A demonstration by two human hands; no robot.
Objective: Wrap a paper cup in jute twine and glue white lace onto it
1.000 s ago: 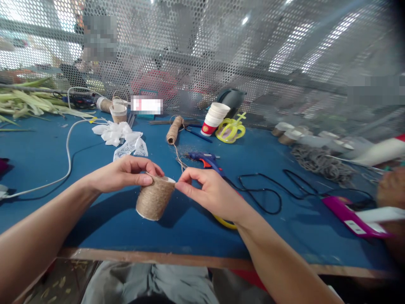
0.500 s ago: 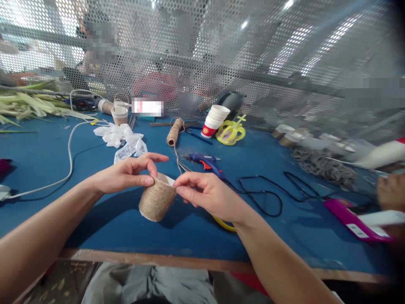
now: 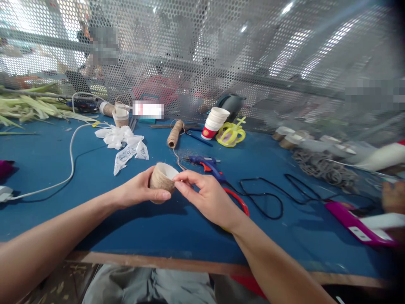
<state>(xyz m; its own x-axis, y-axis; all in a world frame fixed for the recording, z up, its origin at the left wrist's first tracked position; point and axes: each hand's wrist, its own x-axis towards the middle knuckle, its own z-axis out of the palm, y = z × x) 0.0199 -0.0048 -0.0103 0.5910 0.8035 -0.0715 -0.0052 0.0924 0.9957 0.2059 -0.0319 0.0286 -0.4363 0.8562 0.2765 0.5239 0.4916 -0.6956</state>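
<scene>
A paper cup (image 3: pixel 160 180) wrapped in brown twine is in my left hand (image 3: pixel 139 191), fingers round its side and thumb across the front. It is tilted, its white inside facing up and to the right. My right hand (image 3: pixel 207 194) pinches the twine at the cup's right rim. From there the strand leads back to a twine roll (image 3: pixel 175 135) lying on the table. Just beyond my right hand lies a blue hot glue gun (image 3: pixel 209 164). Scissors with red and yellow handles (image 3: pixel 241 203) are partly hidden under my right hand.
White lace ribbon (image 3: pixel 122 141) lies left of centre, near a twine-wrapped cup (image 3: pixel 120 117). Stacked paper cups (image 3: pixel 215 123) and a yellow crown-like piece (image 3: pixel 230 135) stand at the back. A black cord (image 3: pixel 262 193) runs towards a magenta power strip (image 3: pixel 357 226). Another person's hand (image 3: pixel 392 196) is far right.
My left hand has moved from pinching the cup's rim to wrapping round its side. The cup has tipped, showing more of its inside. My right hand still pinches at the rim.
</scene>
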